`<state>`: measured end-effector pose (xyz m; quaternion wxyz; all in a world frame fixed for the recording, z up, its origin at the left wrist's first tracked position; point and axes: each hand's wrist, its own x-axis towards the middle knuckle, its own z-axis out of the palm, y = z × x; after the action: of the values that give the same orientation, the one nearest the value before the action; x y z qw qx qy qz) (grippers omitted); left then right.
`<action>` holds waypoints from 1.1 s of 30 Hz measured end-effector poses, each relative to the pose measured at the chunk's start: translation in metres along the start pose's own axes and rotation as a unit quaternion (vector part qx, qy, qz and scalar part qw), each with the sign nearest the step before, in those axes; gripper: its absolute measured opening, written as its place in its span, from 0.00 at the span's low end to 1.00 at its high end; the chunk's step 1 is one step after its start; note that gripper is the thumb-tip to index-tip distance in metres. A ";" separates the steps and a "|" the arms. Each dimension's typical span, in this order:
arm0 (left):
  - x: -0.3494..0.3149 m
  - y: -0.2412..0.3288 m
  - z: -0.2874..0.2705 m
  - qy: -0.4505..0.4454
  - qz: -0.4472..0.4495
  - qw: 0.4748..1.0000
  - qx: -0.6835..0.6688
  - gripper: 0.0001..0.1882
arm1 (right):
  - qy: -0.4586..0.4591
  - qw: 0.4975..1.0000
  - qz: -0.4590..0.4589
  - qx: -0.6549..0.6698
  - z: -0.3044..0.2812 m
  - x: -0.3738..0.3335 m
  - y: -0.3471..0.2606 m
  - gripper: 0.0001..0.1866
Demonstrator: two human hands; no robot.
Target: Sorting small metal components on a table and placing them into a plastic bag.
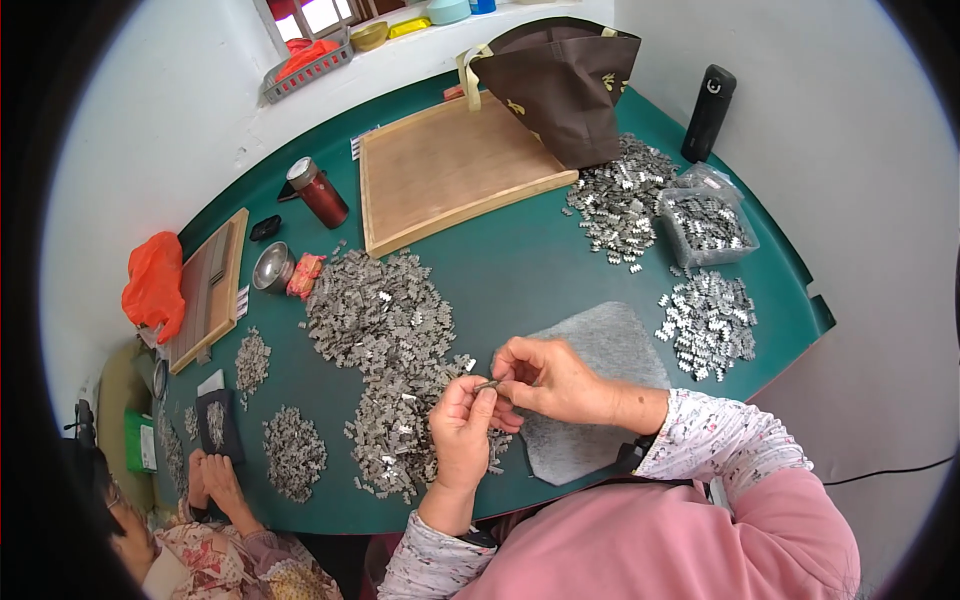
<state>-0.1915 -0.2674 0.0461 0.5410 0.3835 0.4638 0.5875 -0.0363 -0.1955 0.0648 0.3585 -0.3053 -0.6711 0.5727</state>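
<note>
White plastered walls point(150, 110) close round a green-topped table point(540, 270) that fills the corner. At the far side daylight comes through a window point(315, 15) above a white sill point(400, 50). A black cable point(890, 470) trails near right.

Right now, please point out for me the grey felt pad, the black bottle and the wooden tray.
grey felt pad point(615, 335): head view, on its bare upper part.
black bottle point(708, 115): head view, on the middle of its body.
wooden tray point(450, 165): head view, on its bare floor.
</note>
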 end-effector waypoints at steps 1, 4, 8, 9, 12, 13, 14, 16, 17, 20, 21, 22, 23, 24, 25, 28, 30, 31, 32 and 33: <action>-0.001 0.003 0.001 -0.001 0.008 1.000 0.013 0.07 | 0.006 1.000 -0.002 -0.023 0.000 -0.001 -0.001 0.05; -0.005 0.001 -0.004 0.004 0.022 0.999 0.049 0.08 | -0.020 0.999 -0.027 -0.001 0.000 0.004 0.009 0.05; -0.007 0.010 -0.018 0.045 0.009 0.999 0.024 0.08 | -0.135 0.990 -0.029 -0.009 -0.023 0.054 0.005 0.07; -0.006 0.012 -0.021 0.057 0.003 0.998 0.009 0.08 | -0.085 0.982 -0.053 -0.159 -0.023 0.072 0.005 0.08; -0.002 0.020 -0.026 0.071 -0.008 0.997 -0.039 0.08 | -0.011 0.926 -0.097 -0.364 -0.004 0.109 0.023 0.11; -0.004 0.018 -0.033 0.073 -0.007 0.996 -0.049 0.09 | 0.004 0.900 -0.116 -0.419 0.005 0.118 0.032 0.12; -0.006 0.019 -0.034 0.075 -0.004 0.996 -0.048 0.09 | 0.002 0.901 -0.119 -0.418 0.012 0.123 0.038 0.12; -0.008 0.020 -0.035 0.079 -0.009 0.995 -0.058 0.09 | -0.028 0.873 -0.099 -0.476 0.024 0.124 0.047 0.11; -0.008 0.020 -0.036 0.079 -0.007 0.995 -0.059 0.09 | 0.000 0.877 -0.112 -0.468 0.027 0.123 0.051 0.09; -0.007 0.020 -0.039 0.091 -0.017 0.995 -0.039 0.09 | 0.025 0.899 -0.083 -0.429 0.031 0.121 0.053 0.09; -0.006 0.020 -0.039 0.092 -0.018 0.995 -0.040 0.09 | 0.023 0.899 -0.082 -0.429 0.028 0.121 0.056 0.09; -0.004 0.020 -0.039 0.093 -0.020 0.995 -0.029 0.09 | 0.008 0.914 -0.088 -0.397 0.022 0.122 0.056 0.08; -0.002 0.020 -0.038 0.092 -0.022 0.995 -0.019 0.09 | -0.006 0.927 -0.093 -0.363 0.017 0.122 0.057 0.08; 0.000 0.020 -0.038 0.092 -0.021 0.995 -0.020 0.09 | -0.006 0.927 -0.093 -0.364 0.012 0.119 0.058 0.08; 0.000 0.020 -0.038 0.096 -0.016 0.995 -0.013 0.09 | -0.015 0.928 -0.112 -0.355 0.008 0.114 0.054 0.08; 0.004 0.019 -0.035 0.096 -0.008 0.995 -0.001 0.09 | -0.021 0.933 -0.110 -0.342 -0.002 0.110 0.052 0.08; 0.007 0.019 -0.030 0.089 -0.006 0.996 0.003 0.10 | -0.014 0.937 -0.087 -0.339 -0.008 0.107 0.053 0.08; 0.008 0.019 -0.028 0.082 -0.005 0.997 0.004 0.10 | -0.022 0.905 -0.101 -0.413 -0.009 0.105 0.054 0.09; 0.009 0.020 -0.026 0.075 -0.004 0.997 0.004 0.10 | -0.030 0.867 -0.114 -0.485 -0.011 0.103 0.055 0.09; 0.010 0.021 -0.025 0.073 -0.005 0.997 0.005 0.10 | -0.028 0.867 -0.113 -0.485 -0.013 0.102 0.055 0.09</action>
<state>-0.2219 -0.2609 0.0587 0.5070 0.3397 0.5068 0.6088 -0.0826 -0.0962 0.0252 0.2087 -0.3469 -0.9038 0.1391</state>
